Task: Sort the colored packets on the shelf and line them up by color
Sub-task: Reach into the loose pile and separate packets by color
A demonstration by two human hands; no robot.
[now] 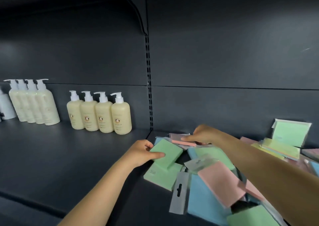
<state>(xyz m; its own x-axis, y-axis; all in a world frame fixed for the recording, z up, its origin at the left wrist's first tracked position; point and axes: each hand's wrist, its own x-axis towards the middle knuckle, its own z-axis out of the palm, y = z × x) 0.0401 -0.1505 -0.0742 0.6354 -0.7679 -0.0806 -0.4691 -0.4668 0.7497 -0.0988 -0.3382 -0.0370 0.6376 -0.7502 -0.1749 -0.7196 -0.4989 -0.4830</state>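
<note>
Meanwhile, two hands work a jumbled heap of colored packets on a dark shelf.

From the head view, the left hand (141,152) grips a green packet (166,154), thumb curled over its top face and fingers behind its far edge, above another green packet (161,175) lying flat. The right hand (202,134) pinches a pink packet (182,139) at the back of the heap. Blue, pink and green packets overlap in the heap (215,182); a green packet (290,132) leans upright against the back wall at the right. Well apart to the left stand four cream pump bottles (100,113) in a row, with taller pump bottles (32,103) beyond.
</note>
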